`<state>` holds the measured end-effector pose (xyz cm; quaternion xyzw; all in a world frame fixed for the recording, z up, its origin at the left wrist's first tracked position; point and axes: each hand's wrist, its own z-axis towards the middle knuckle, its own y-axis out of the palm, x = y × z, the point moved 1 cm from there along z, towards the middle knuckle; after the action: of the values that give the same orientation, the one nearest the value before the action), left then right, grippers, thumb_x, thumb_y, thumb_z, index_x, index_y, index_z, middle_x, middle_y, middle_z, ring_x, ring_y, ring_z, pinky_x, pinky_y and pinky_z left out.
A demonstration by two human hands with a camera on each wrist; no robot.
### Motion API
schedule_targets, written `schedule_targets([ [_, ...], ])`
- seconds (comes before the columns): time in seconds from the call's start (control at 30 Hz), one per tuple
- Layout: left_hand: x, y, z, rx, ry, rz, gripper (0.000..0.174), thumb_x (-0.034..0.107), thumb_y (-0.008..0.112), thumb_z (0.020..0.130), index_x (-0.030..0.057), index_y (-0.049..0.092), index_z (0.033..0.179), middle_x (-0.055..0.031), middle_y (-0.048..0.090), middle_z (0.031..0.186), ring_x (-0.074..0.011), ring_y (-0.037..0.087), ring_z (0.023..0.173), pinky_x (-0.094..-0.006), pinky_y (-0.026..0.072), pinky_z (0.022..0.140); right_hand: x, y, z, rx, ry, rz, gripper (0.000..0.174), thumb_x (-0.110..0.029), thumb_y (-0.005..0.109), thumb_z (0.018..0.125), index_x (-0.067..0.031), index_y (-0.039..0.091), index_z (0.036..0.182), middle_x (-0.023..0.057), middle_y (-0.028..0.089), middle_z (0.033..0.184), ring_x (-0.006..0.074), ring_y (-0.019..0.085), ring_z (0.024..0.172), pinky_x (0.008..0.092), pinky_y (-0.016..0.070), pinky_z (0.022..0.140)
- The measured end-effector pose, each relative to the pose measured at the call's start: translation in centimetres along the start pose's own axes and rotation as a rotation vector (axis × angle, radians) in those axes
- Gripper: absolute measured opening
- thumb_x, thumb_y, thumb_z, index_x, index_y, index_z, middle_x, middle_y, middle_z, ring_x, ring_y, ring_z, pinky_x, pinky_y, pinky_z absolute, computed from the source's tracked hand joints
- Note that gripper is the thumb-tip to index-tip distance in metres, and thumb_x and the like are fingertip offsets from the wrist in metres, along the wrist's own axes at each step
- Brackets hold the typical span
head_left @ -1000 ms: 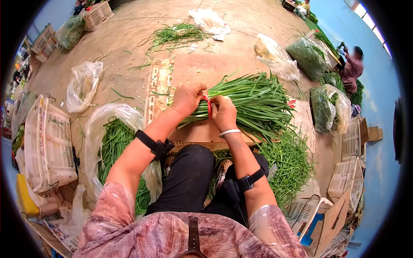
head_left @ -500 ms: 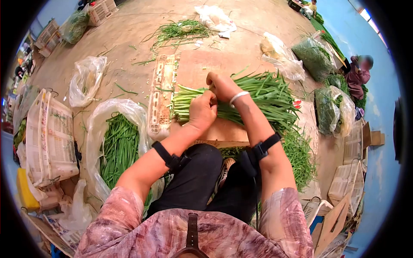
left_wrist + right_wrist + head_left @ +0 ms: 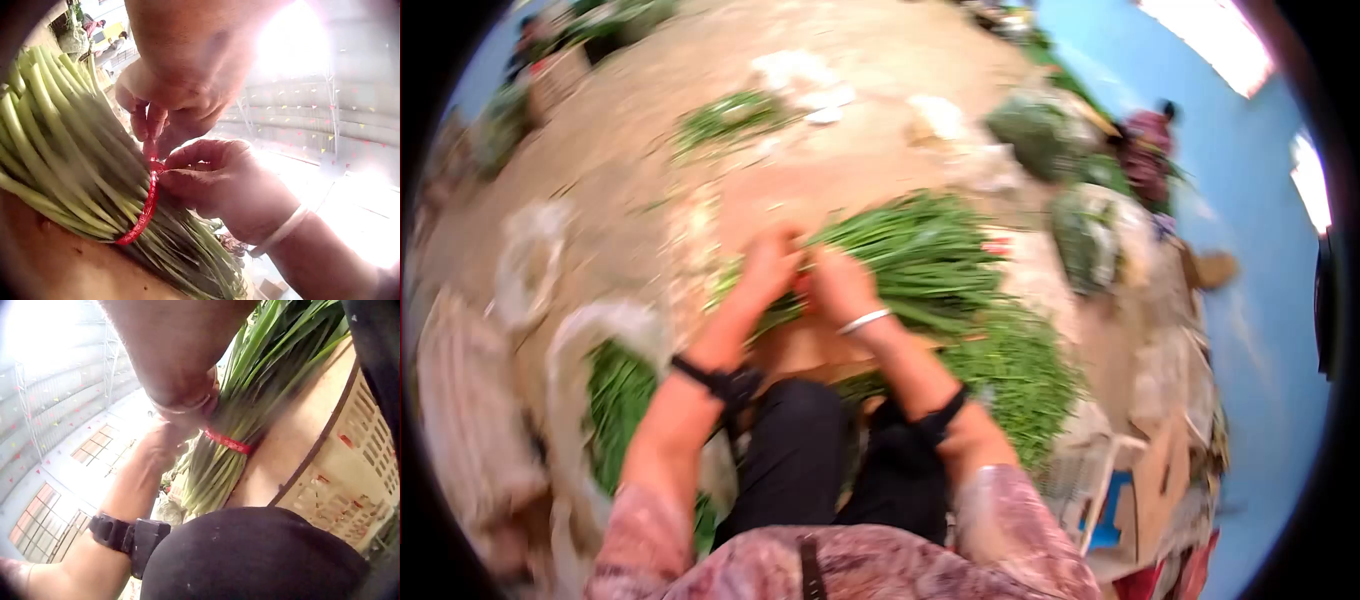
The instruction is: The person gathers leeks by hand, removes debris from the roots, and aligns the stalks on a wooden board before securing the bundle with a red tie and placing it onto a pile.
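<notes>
A thick bunch of garlic chives lies on a board in front of me, pale stems to the left and green leaves to the right. Around the stems runs a printed red tie. Its upper end is pinched by the fingers of my left hand. Right beside it, thumb and forefinger of my right hand pinch the tie close against the bunch. In the right wrist view the red tie circles the stems, with the fingertips largely hidden behind the right hand. The head view is blurred.
The board rests on an upturned plastic crate. Loose greens are heaped to the right, and a plastic bag of greens stands at my left. More bags and crates line the blue wall, where another person sits.
Half a second ago my right hand reached across the bunch ahead of the left; now both meet again at the tie. The head view has swung, shifting the scene left.
</notes>
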<state>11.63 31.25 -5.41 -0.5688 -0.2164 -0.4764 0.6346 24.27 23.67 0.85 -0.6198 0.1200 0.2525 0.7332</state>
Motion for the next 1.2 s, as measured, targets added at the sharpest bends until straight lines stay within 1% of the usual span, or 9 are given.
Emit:
schedule_targets([
  [0.3, 3.5, -1.6, -3.2, 0.192, -0.048, -0.196, 0.02, -0.002, 0.062, 0.068, 0.0, 0.055, 0.086, -0.0136, 0.059, 0.075, -0.0269, 0.059, 0.067, -0.0382, 0.047, 0.064, 1.7, 0.7, 2.3, 0.112, -0.158, -0.156, 0.009, -0.016, 0.056, 0.075, -0.0069, 0.057, 0.077, 0.0149, 0.057, 0.071, 0.0333, 0.06, 0.065, 0.0418, 0.0485, 0.055],
  [0.4, 5.1, -1.9, -5.6, 0.229, 0.42, 0.195, 0.028, -0.007, 0.055, 0.064, 0.0028, 0.055, 0.09, -0.0177, 0.055, 0.084, -0.0386, 0.051, 0.081, -0.0431, 0.0407, 0.073, 1.5, 1.2, 4.0, 0.07, -0.281, -0.183, 0.008, -0.015, 0.059, 0.069, -0.007, 0.059, 0.066, 0.0163, 0.058, 0.073, 0.0334, 0.06, 0.066, 0.0414, 0.0486, 0.057],
  [0.5, 7.1, -3.0, -7.5, 0.245, 0.51, 0.377, 0.026, -0.004, 0.061, 0.066, 0.0004, 0.054, 0.091, -0.0145, 0.056, 0.078, -0.0333, 0.054, 0.075, -0.04, 0.0438, 0.068, 1.3, 1.6, 5.7, 0.228, -0.474, -0.153, 0.007, -0.014, 0.06, 0.068, -0.0071, 0.061, 0.069, 0.016, 0.057, 0.07, 0.0335, 0.06, 0.068, 0.0419, 0.0484, 0.061],
  [0.57, 6.2, -2.7, -9.2, 0.138, 0.348, 0.308, 0.02, 0.002, 0.064, 0.072, 0.0007, 0.055, 0.09, -0.0143, 0.059, 0.079, -0.0303, 0.058, 0.074, -0.0385, 0.0475, 0.067, 1.3, 2.2, 7.3, 0.19, -0.47, -0.066, 0.016, -0.02, 0.06, 0.072, -0.0049, 0.063, 0.075, 0.0183, 0.06, 0.073, 0.0349, 0.061, 0.074, 0.042, 0.0485, 0.067],
  [0.63, 4.7, -1.9, -10.2, -0.353, -0.749, -0.681, 0.022, 0.014, 0.067, 0.079, 0.0016, 0.053, 0.091, -0.0146, 0.062, 0.087, -0.0289, 0.062, 0.077, -0.0381, 0.0515, 0.063, 1.1, 3.3, 8.0, -0.278, -0.33, -0.009, 0.029, -0.028, 0.058, 0.078, -0.0009, 0.064, 0.083, 0.0224, 0.062, 0.081, 0.039, 0.06, 0.075, 0.0437, 0.0478, 0.069],
  [0.77, 1.7, -0.5, -9.6, -0.287, -1.074, -1.212, 0.043, 0.035, 0.067, 0.08, -0.0017, 0.048, 0.092, -0.019, 0.061, 0.09, -0.0328, 0.064, 0.085, -0.0375, 0.0555, 0.066, -0.1, 3.7, 7.8, -0.388, -0.319, -0.229, 0.047, -0.042, 0.048, 0.082, 0.0007, 0.066, 0.077, 0.0245, 0.062, 0.078, 0.0406, 0.06, 0.075, 0.0447, 0.0479, 0.07],
  [0.9, 2.2, -0.5, -10.8, -0.2, -0.858, -1.266, 0.056, 0.043, 0.063, 0.081, -0.0062, 0.053, 0.106, -0.0227, 0.06, 0.102, -0.0328, 0.06, 0.096, -0.038, 0.0528, 0.076, -1.8, 1.6, 5.5, -0.154, -0.289, -0.161, 0.046, -0.044, 0.053, 0.08, -0.0021, 0.064, 0.064, 0.0215, 0.061, 0.069, 0.0391, 0.059, 0.068, 0.0474, 0.0454, 0.067],
  [1.03, 1.9, -3.9, -9.1, 0.069, -0.346, -1.186, 0.05, 0.032, 0.06, 0.086, -0.0024, 0.047, 0.119, -0.0096, 0.058, 0.108, -0.0186, 0.059, 0.097, -0.032, 0.0493, 0.082, -5.5, -1.7, 3.1, 0.509, -0.372, 0.115, 0.036, -0.038, 0.058, 0.079, -0.0034, 0.062, 0.072, 0.0198, 0.057, 0.071, 0.0379, 0.054, 0.075, 0.0478, 0.0397, 0.072],
  [1.2, 10.7, -16.4, -2.4, 0.228, 0.259, -0.241, 0.039, 0.019, 0.055, 0.088, -0.0075, 0.051, 0.115, -0.011, 0.056, 0.113, -0.0184, 0.051, 0.102, -0.0302, 0.0362, 0.093, -11.6, -9.9, 1.1, 0.86, -0.427, 0.535, 0.026, -0.024, 0.054, 0.081, 0.0014, 0.06, 0.081, 0.0198, 0.057, 0.072, 0.039, 0.054, 0.07, 0.0444, 0.0424, 0.069],
])
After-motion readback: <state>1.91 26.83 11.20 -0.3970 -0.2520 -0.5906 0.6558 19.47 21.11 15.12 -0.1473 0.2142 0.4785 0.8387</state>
